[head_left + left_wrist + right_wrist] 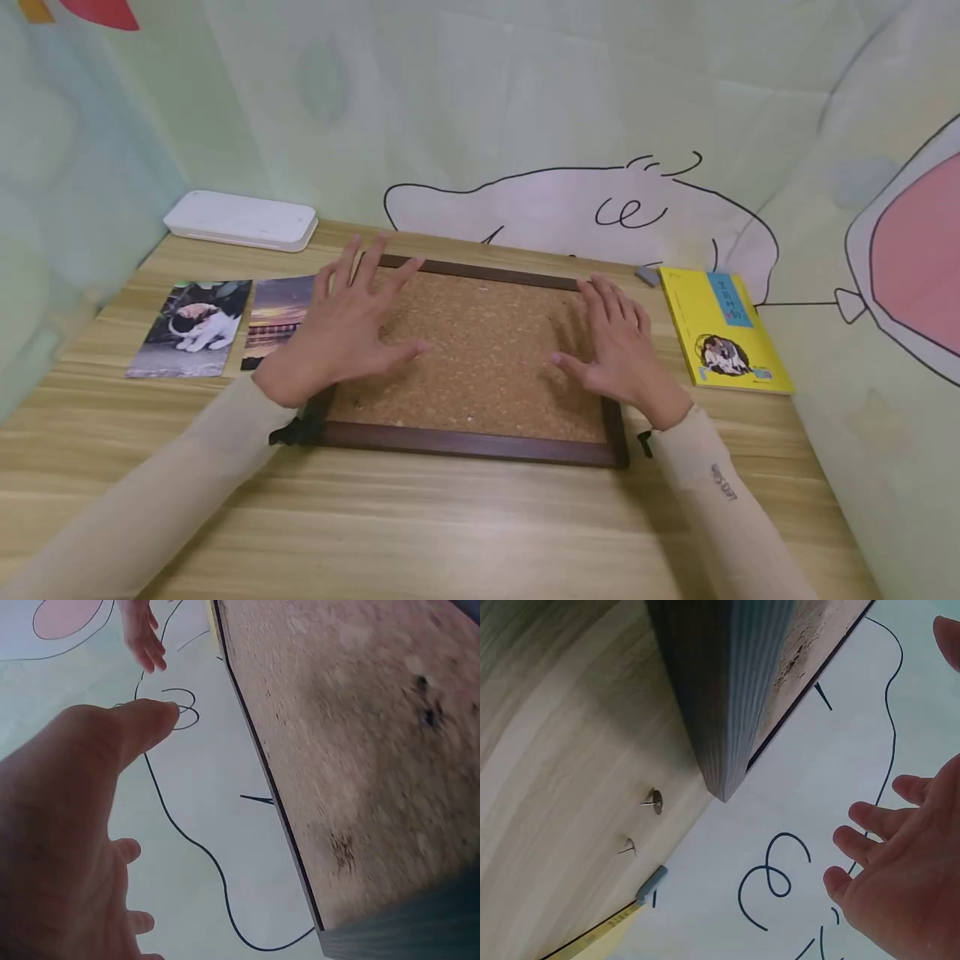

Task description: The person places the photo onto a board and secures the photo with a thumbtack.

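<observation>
**Left hand [352,325] and right hand [618,342] hovering above a framed corkboard [487,358]**

A pale backdrop [480,100] with black-outlined cartoon drawings is hanging behind and on both sides of a wood-grain desk [465,525]. The corkboard is lying flat at the middle of the desk, its dark brown frame surrounding a speckled cork face.

Pale sleeves [191,450] are covering the person's forearms. The left hand is hovering over the board's left side, the right hand over its right side; both are appearing just apart from it in the wrist views. The fingers of each hand are spreading loosely, thumbs reaching inward over the cork.

A white oblong box [240,221] is sitting at the far left, by the backdrop. A yellow book [723,329] with a blue title panel is lying right of the board.

Left of the board, two photo prints are lying side by side: a cat photo [197,329] on the outside and a sunset photo [273,321], which the left hand is partly covering.

A small gray block [647,275] is resting just beside the book's far corner. Two metal thumbtacks [656,800] are lying on the desk between the board and the book.
</observation>
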Action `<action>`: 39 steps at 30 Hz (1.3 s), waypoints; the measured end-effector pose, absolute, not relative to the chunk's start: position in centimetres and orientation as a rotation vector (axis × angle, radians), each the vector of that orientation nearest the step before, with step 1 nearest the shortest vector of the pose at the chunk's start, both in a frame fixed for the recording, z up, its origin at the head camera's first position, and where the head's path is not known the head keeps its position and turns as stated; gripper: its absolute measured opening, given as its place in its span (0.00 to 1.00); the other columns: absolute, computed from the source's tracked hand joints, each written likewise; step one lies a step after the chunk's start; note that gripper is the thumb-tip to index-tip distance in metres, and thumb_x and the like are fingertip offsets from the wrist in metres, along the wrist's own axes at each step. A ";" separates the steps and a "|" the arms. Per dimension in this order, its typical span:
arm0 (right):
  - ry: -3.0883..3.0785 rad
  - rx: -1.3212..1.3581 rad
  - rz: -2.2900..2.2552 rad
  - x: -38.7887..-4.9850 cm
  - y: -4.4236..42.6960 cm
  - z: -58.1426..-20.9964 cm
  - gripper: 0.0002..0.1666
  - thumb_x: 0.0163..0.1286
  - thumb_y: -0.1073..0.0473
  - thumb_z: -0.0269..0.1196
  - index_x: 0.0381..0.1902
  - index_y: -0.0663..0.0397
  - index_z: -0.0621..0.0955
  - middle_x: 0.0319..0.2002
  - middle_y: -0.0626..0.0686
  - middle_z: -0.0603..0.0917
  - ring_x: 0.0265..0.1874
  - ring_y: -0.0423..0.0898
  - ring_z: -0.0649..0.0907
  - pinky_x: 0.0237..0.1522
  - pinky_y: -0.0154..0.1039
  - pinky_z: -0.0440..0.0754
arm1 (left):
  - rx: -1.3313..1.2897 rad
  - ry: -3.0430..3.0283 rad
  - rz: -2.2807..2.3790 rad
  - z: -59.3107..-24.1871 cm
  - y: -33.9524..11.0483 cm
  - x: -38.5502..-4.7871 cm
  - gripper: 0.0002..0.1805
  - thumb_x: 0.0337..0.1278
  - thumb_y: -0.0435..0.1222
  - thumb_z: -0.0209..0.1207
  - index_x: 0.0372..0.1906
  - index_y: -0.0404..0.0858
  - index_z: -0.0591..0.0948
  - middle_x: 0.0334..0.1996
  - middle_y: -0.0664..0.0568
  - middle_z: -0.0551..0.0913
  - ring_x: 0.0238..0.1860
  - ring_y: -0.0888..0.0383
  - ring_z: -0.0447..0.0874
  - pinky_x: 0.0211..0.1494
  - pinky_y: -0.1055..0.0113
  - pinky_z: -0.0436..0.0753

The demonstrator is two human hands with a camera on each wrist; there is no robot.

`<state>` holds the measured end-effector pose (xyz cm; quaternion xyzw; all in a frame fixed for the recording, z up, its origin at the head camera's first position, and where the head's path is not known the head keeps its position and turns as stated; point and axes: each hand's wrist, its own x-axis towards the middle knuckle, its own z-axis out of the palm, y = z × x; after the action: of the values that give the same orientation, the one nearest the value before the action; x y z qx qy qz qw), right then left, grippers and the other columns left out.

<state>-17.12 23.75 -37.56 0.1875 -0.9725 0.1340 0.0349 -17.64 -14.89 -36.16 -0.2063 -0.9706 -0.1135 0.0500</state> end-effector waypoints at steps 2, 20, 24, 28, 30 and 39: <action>-2.997 0.567 0.429 -17.2 24.0 -37.5 0.67 0.68 0.33 0.68 0.88 0.53 0.46 0.87 0.65 0.51 0.87 0.65 0.51 0.81 0.72 0.47 | -0.620 -2.955 -0.363 -36.3 -15.4 -17.7 0.60 0.59 0.71 0.64 0.89 0.60 0.48 0.90 0.41 0.32 0.88 0.29 0.32 0.78 0.22 0.52; -3.085 0.464 0.557 -16.9 26.6 -37.5 0.61 0.74 0.35 0.64 0.88 0.56 0.47 0.87 0.66 0.52 0.86 0.67 0.53 0.82 0.74 0.49 | -0.488 -3.017 -0.437 -37.0 -20.0 -17.9 0.59 0.62 0.68 0.63 0.89 0.56 0.46 0.89 0.34 0.37 0.86 0.23 0.40 0.74 0.16 0.56; -3.100 0.429 0.583 -16.7 27.0 -37.7 0.61 0.75 0.35 0.63 0.88 0.58 0.46 0.87 0.67 0.52 0.86 0.69 0.54 0.82 0.75 0.50 | -0.467 -3.032 -0.430 -37.5 -20.9 -18.1 0.60 0.63 0.68 0.62 0.90 0.53 0.45 0.88 0.31 0.40 0.84 0.21 0.43 0.74 0.16 0.57; -3.114 0.413 0.606 -16.7 27.6 -37.8 0.58 0.77 0.36 0.61 0.88 0.59 0.47 0.87 0.68 0.52 0.85 0.70 0.54 0.81 0.75 0.51 | -0.439 -3.051 -0.418 -37.9 -21.7 -18.3 0.60 0.64 0.68 0.62 0.90 0.52 0.44 0.87 0.28 0.42 0.82 0.18 0.47 0.72 0.15 0.57; -3.120 0.412 0.614 -16.7 27.9 -37.9 0.56 0.79 0.37 0.60 0.87 0.60 0.48 0.86 0.69 0.53 0.85 0.71 0.55 0.81 0.75 0.53 | -0.430 -3.051 -0.434 -38.0 -22.0 -18.3 0.60 0.65 0.67 0.62 0.90 0.51 0.44 0.86 0.27 0.44 0.81 0.17 0.48 0.71 0.14 0.57; -3.149 0.383 0.705 -17.1 29.2 -37.6 0.47 0.85 0.42 0.52 0.85 0.66 0.52 0.84 0.73 0.55 0.84 0.73 0.55 0.83 0.72 0.53 | -0.387 -3.089 -0.473 -38.3 -23.6 -18.5 0.59 0.67 0.66 0.61 0.89 0.48 0.45 0.85 0.26 0.46 0.80 0.16 0.47 0.69 0.13 0.58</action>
<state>-17.13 29.19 -37.59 0.1177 -0.9676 0.2165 -0.0542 -18.53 -23.55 -38.31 -0.1229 -0.9810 -0.1501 -0.0036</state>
